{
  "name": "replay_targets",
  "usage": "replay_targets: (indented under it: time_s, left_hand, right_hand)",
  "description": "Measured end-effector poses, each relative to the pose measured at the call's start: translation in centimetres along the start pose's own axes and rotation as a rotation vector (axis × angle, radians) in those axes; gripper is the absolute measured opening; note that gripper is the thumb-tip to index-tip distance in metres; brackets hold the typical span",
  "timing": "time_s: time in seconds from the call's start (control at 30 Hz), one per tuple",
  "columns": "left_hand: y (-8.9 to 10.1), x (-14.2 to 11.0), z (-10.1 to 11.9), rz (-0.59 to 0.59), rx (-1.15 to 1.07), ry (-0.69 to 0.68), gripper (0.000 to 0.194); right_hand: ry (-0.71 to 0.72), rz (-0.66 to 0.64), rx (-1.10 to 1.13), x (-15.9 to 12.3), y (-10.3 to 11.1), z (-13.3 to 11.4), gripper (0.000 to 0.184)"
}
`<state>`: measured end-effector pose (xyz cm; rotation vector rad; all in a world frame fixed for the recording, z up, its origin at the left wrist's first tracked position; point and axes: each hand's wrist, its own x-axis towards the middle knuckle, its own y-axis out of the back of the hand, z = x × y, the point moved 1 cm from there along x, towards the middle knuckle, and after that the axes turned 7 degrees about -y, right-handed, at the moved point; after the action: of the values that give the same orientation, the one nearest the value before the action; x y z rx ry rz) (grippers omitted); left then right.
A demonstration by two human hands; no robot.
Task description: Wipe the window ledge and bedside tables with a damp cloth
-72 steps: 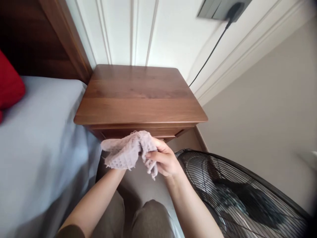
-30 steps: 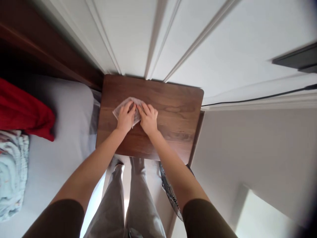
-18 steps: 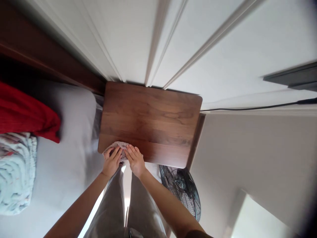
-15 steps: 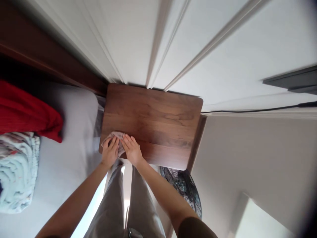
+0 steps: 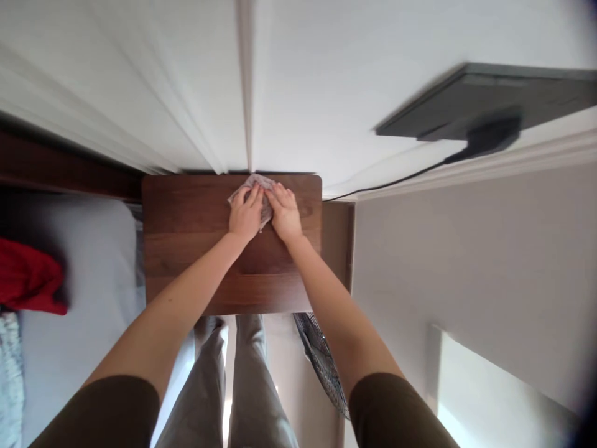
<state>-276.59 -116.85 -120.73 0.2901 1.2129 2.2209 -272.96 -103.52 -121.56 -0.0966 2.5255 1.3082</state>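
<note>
A brown wooden tabletop (image 5: 186,249) with rounded corners lies below me. Near its far edge, a crumpled pale pinkish cloth (image 5: 267,214) is spread under both hands. My left hand (image 5: 245,214) has its fingers bent over the cloth's left part, the thumb apart, and grips it. Beside it, my right hand (image 5: 286,214) lies with fingers outstretched on the cloth's right side, pressing down. The fingers point toward the wall, and parts of the cloth are hidden under them.
A white panelled wall (image 5: 308,93) rises behind the table. A dark flat panel (image 5: 489,99) with a black cable (image 5: 396,182) is at upper right. A black fan (image 5: 321,358) stands below the table's right front. A bed (image 5: 88,261) with red fabric (image 5: 28,277) lies left.
Both hands and the cloth have moved from the table's near left corner to its far edge, right of the middle. The camera view has turned, bringing more of the dark panel into sight.
</note>
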Motion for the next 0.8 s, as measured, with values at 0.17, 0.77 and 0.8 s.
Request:
replay_targets:
  time_s: [0.17, 0.77, 0.8]
  left_hand:
    - [-4.8, 3.8, 8.1, -0.058, -0.072, -0.148, 0.041]
    - [1.5, -18.8, 11.3, -0.236, -0.464, -0.127, 0.027]
    - [2.7, -17.2, 11.6, -0.237, -0.555, -0.095, 0.026]
  right_hand:
    - [-0.205, 0.206, 0.053, -4.1, 3.5, 8.0, 0.047]
    - [-0.764, 0.224, 1.098, -31.3, 3.2, -2.3, 0.041]
    - [-0.837, 0.182, 1.219, -30.9, 5.0, -2.0, 0.045]
